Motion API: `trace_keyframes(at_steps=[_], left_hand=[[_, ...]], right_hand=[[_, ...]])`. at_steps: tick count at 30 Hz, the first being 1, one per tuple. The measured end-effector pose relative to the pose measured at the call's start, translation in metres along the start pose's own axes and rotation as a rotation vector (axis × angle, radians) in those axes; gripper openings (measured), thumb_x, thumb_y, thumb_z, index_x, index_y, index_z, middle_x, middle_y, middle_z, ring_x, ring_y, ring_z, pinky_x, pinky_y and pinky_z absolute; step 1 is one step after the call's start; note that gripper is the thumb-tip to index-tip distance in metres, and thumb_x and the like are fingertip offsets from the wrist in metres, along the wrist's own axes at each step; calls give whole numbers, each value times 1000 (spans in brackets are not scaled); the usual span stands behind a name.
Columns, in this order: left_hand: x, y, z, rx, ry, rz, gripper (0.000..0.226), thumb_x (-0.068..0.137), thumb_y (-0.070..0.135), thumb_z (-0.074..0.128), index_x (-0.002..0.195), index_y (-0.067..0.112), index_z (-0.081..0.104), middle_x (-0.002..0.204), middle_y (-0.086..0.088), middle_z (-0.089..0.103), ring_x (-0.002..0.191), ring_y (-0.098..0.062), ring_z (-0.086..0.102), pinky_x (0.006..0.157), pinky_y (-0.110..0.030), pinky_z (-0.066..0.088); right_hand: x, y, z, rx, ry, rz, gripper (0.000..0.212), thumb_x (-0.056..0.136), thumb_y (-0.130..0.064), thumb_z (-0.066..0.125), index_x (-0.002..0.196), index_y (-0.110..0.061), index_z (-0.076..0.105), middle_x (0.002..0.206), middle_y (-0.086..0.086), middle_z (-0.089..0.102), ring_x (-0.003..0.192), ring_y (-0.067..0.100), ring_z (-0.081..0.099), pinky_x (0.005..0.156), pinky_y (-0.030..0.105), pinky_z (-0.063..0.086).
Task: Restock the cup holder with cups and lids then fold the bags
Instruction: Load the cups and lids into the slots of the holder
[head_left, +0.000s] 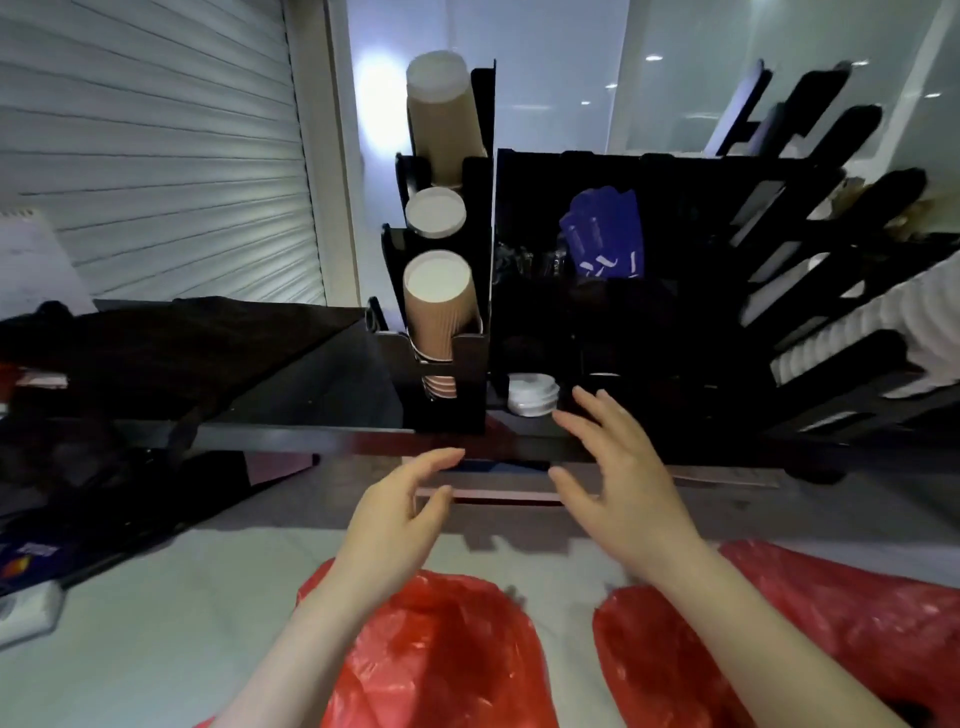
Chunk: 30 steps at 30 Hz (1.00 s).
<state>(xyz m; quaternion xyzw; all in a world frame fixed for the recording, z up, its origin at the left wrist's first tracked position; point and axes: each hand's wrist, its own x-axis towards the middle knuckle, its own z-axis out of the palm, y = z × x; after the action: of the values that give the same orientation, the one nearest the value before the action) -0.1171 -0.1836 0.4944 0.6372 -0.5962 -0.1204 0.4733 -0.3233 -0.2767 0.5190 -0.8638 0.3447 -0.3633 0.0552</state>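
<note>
Left hand (400, 512) raised over the bench edge, fingers (441, 457) loosely curled and parted, thumb apart from them, holding nothing; right hand (618, 470) likewise empty, fingers (587, 402) spread wide, tips near a short stack of white lids (532, 396) but not touching it.

Pale grey bench (156, 623) below the forearms; two crumpled red plastic bags on it, one (441, 654) under the left wrist, the other (831, 639) under the right forearm; thin, glossy, wrinkled film.

Black cup holder (470, 364) upright on a dark raised shelf (311, 436); three slots stacked vertically; brown ribbed paper cups (441, 312) nested base-out in the lowest, a white round lid (435, 212) in the middle one, smoother tan cups (447, 119) at top.

Black organiser (649, 208) just right of the holder, blue packets (605, 239) inside; white ribbed roller shutter (156, 145) behind at left.
</note>
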Motion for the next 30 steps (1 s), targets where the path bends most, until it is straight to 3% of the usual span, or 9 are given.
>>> trace_keyframes(at_steps=[4, 7, 9, 13, 16, 19, 22, 26, 30], left_hand=[[-11, 7, 36, -10, -46, 1, 36, 93, 14, 55, 123, 34, 57, 119, 29, 56, 108, 13, 51, 86, 1, 33], [-28, 9, 59, -23, -110, -6, 38, 94, 15, 52, 124, 37, 54, 121, 31, 52, 110, 17, 48, 85, 3, 32], [-38, 10, 71, -12, -142, -21, 38, 94, 17, 52, 125, 38, 54, 121, 31, 52, 102, 11, 53, 82, 3, 32], [-52, 21, 87, -67, -189, -37, 40, 91, 16, 52, 121, 42, 56, 106, 26, 64, 79, -10, 51, 75, -20, 48], [-65, 29, 99, -120, -223, -21, 41, 90, 12, 54, 114, 46, 58, 96, 29, 66, 67, -11, 50, 64, -16, 45], [-85, 39, 119, -199, -259, -44, 42, 90, 9, 54, 112, 45, 58, 111, 36, 59, 87, -2, 61, 79, -4, 42], [-105, 46, 139, -251, -316, -38, 42, 90, 5, 55, 113, 40, 59, 118, 30, 59, 111, 14, 51, 91, -2, 34], [-126, 49, 155, -257, -368, -62, 40, 91, 7, 55, 115, 38, 59, 120, 28, 58, 115, 12, 50, 97, -7, 35], [-138, 65, 165, -258, -320, -54, 46, 91, 6, 53, 109, 48, 59, 115, 33, 59, 113, 14, 50, 95, -7, 36]], right_hand=[[-33, 36, -10, -14, -51, 39, 44, 90, -30, 62, 133, -24, 54, 145, -16, 33, 137, -4, 11, 110, 10, 5], [-64, 51, -18, -32, -53, 98, 40, 85, -22, 68, 125, -19, 61, 144, -2, 43, 138, 11, 28, 112, 16, 11], [-89, 56, -25, -24, -35, 163, 40, 83, -18, 71, 122, -18, 63, 141, -1, 47, 137, 17, 33, 112, 26, 19], [-136, 60, -46, -54, -2, 277, 37, 84, -20, 69, 121, -25, 63, 132, -16, 43, 135, 5, 25, 110, 27, 18], [-173, 60, -61, -97, 45, 397, 34, 80, -16, 73, 114, -22, 67, 129, -5, 54, 129, 14, 38, 107, 30, 24], [-214, 66, -70, -148, 17, 486, 34, 75, -9, 77, 107, -18, 70, 122, 3, 61, 124, 25, 47, 104, 35, 31], [-253, 77, -72, -213, -51, 568, 34, 71, -4, 79, 104, -11, 72, 118, 9, 65, 120, 36, 53, 103, 47, 37], [-288, 81, -70, -272, -206, 649, 37, 79, -9, 73, 115, -14, 67, 116, 5, 67, 119, 36, 53, 100, 56, 40], [-305, 91, -71, -298, -309, 681, 47, 89, -19, 63, 134, -21, 53, 122, 6, 64, 118, 29, 54, 102, 50, 40]])
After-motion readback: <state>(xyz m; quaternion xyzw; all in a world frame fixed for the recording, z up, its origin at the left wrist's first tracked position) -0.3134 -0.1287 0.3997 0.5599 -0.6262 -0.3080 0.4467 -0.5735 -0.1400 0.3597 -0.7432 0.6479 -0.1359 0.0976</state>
